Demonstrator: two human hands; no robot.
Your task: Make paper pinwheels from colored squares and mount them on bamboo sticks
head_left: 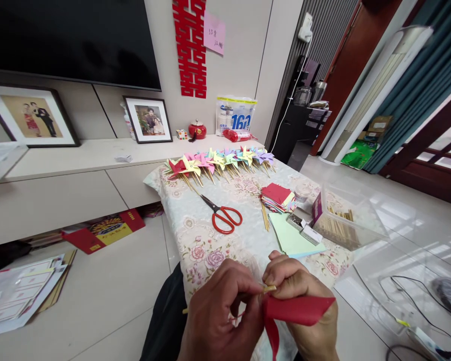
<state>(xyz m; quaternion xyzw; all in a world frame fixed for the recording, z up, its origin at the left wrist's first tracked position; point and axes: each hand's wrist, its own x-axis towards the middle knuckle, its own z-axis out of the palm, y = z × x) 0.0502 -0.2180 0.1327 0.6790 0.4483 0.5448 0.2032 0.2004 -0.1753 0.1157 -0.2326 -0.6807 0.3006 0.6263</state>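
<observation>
Two hands assembling a red paper pinwheel at the near edge of a cloth-covered table.
The left hand pinches the wooden stick, steadying it; the right hand closes on the red paper pinwheel, holding its folds against the stick tip. Scissors and finished pinwheels lie beyond.

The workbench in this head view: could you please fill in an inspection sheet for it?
Surface: table under floral cloth.
Job's things: red paper and wooden stick, held in both hands.
Clutter: scissors, pinwheels, paper stack, green sheets, clear box of sticks.
Grippers: left hand pinches the stick; right hand grips stick and paper.
Cables: black cable on floor, right.
Surroundings: framed photos, cabinet, boxes on floor.
</observation>
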